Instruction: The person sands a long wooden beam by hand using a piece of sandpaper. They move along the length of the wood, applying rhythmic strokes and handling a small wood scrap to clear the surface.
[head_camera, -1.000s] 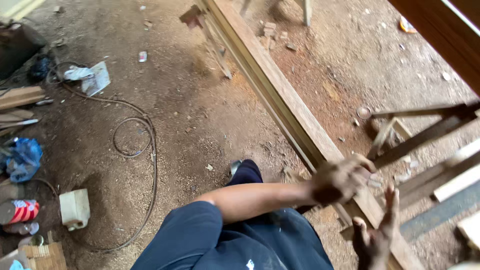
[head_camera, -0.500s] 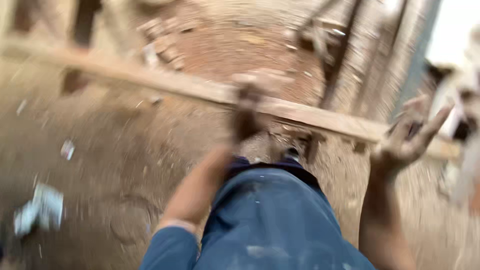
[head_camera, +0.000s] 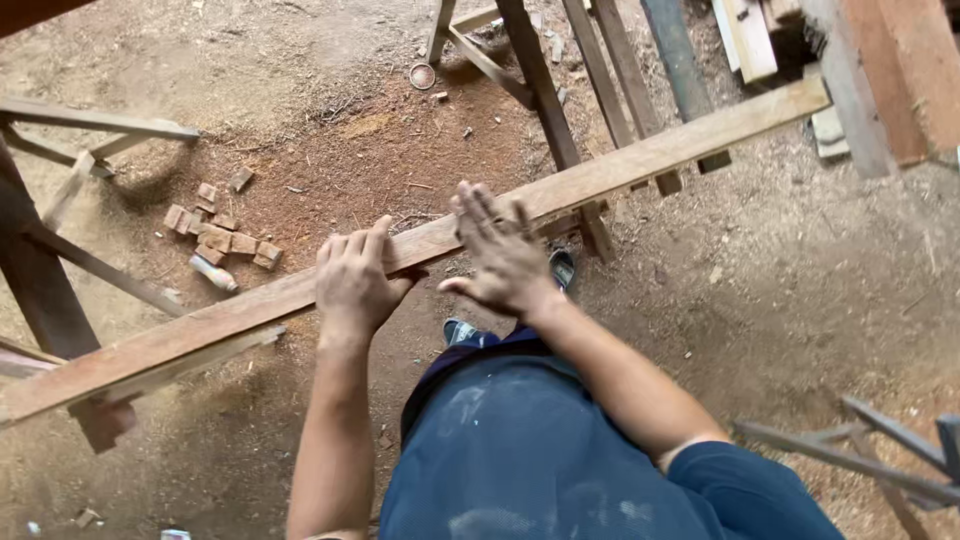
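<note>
Currently, left hand (head_camera: 355, 280) curls over long plank (head_camera: 650, 160) crossing frame centre diagonally; right hand (head_camera: 500, 250) lies flat, fingers spread. Plank looks stiff, heavy, rough; best gripped along its edges near mid-length.

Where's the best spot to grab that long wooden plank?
Probably around its middle, coming from above. The plank is long, thin and lies slanted across supports, so a middle grip balances it. The left hand curls over the far edge there; the right hand lies flat beside it.
</note>
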